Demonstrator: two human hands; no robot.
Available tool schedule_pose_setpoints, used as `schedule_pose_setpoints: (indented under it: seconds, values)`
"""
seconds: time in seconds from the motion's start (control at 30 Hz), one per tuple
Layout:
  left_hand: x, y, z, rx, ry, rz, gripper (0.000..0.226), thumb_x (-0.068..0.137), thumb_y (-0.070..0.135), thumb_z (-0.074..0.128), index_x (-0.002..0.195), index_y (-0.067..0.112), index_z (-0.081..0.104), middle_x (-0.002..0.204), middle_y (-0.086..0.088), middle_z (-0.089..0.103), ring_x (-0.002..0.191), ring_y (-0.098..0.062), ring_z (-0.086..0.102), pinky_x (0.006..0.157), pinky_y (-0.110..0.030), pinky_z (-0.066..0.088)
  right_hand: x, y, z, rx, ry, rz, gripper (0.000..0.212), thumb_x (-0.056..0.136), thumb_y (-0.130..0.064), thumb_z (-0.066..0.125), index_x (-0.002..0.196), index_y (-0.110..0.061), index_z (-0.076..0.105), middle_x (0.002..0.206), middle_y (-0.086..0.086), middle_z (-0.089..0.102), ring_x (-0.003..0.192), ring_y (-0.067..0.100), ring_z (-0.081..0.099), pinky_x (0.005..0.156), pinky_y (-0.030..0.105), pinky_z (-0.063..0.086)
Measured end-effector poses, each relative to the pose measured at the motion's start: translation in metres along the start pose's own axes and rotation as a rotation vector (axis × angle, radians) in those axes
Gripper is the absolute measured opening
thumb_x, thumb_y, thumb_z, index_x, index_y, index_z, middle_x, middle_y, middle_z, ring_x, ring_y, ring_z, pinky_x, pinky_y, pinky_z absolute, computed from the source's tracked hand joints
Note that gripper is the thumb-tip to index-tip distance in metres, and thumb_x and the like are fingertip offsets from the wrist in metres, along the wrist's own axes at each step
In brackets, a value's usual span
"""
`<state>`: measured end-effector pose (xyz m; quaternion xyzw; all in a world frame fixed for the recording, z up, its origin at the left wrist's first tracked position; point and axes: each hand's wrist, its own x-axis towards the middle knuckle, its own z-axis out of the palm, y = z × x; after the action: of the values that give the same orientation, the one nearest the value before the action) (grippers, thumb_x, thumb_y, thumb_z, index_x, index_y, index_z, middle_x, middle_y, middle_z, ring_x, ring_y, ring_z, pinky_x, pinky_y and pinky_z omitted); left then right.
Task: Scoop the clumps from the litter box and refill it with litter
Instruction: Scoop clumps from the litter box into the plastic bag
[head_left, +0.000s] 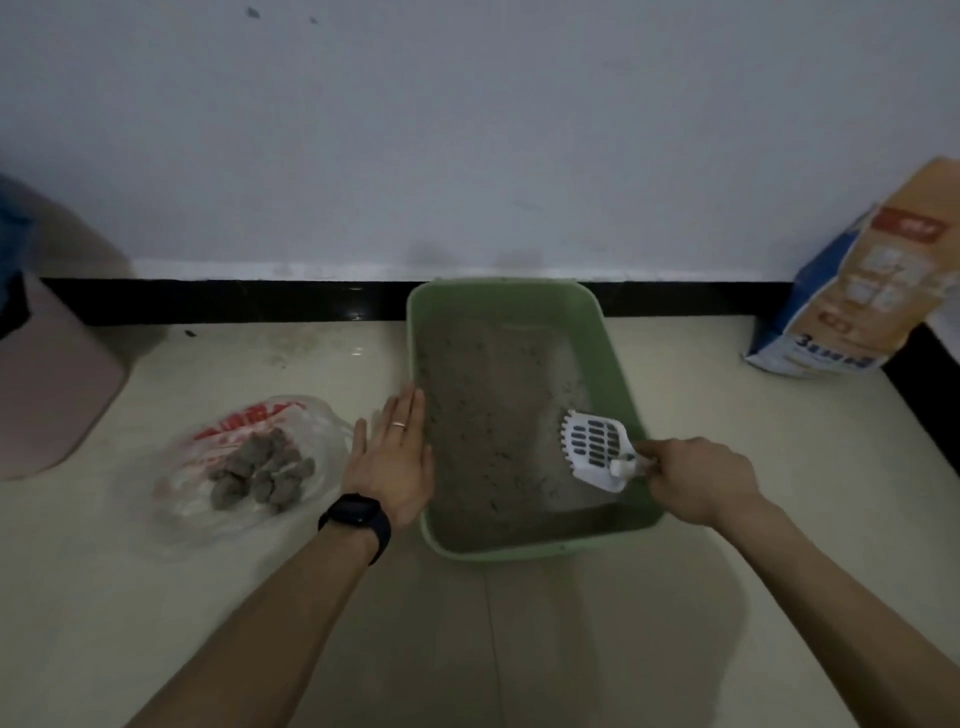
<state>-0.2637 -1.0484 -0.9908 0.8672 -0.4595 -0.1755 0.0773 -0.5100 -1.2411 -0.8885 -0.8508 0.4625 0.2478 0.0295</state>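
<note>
A green litter box (618, 358) stands on the floor against the wall, holding a thin layer of grey litter (483, 415). My right hand (696, 480) grips the handle of a white slotted scoop (595, 447), whose head sits inside the box near its right wall. My left hand (392, 452) lies flat with straight fingers against the box's left rim. Left of it a clear plastic bag (311, 431) with red print lies open on the floor, with several grey clumps (265, 470) on it.
A blue and orange litter bag (857, 286) leans upright at the right, by the wall. A pink bin (47, 384) stands at the far left. A black skirting strip (234, 301) runs along the wall. Pale floor tiles (519, 649) lie in front of the box.
</note>
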Motion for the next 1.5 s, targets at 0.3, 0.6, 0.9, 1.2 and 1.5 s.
schedule_pose_setpoints:
  seconds: [0.3,0.6,0.9,1.2,1.5]
  values:
    - [-0.001,0.008,0.006,-0.033,0.04,-0.043,0.068,0.101,0.027,0.025,0.153,0.019,-0.019,0.159,0.006,-0.026,0.149,-0.014,-0.009,0.12,-0.044,0.0,0.03,-0.002,-0.017,-0.289,-0.004,-0.041,0.029,0.085,-0.043,0.044,0.099,-0.031,0.066,0.086,-0.003,0.065,0.085,0.019,0.062,0.096,0.04,0.033]
    - [-0.003,0.008,0.006,-0.019,0.053,-0.047,0.066,0.101,0.029,0.023,0.154,0.02,-0.016,0.16,0.006,-0.023,0.149,-0.014,-0.009,0.121,-0.046,-0.001,0.045,-0.017,-0.006,-0.077,-0.226,-0.215,0.042,0.085,-0.055,0.043,0.091,-0.022,0.069,0.084,0.002,0.067,0.078,0.018,0.062,0.072,0.03,0.044]
    - [-0.003,0.005,0.003,0.095,0.05,-0.036,0.063,0.102,0.035,0.015,0.152,0.022,-0.021,0.157,0.007,-0.027,0.146,-0.012,-0.022,0.117,-0.046,-0.014,0.054,-0.09,0.066,0.204,-0.27,-0.323,0.039,0.093,-0.035,0.038,0.121,-0.037,0.064,0.117,0.005,0.068,0.114,0.027,0.058,0.109,0.047,0.025]
    - [-0.004,0.005,0.003,0.105,0.048,-0.042,0.057,0.101,0.039,0.003,0.145,0.023,-0.03,0.151,0.009,-0.036,0.143,-0.013,-0.028,0.117,-0.048,-0.014,0.042,-0.082,0.079,0.836,-0.111,-0.207,0.039,0.097,-0.028,0.045,0.112,-0.061,0.06,0.125,-0.014,0.066,0.124,0.014,0.056,0.114,0.047,0.032]
    - [-0.003,0.003,0.003,0.14,0.045,-0.033,0.065,0.086,0.045,-0.017,0.143,0.02,-0.033,0.153,0.004,-0.036,0.144,-0.016,-0.029,0.109,-0.045,-0.027,0.026,-0.088,0.064,0.831,0.095,-0.09,0.034,0.102,-0.024,0.042,0.131,-0.036,0.058,0.126,-0.008,0.065,0.12,0.016,0.057,0.107,0.035,0.034]
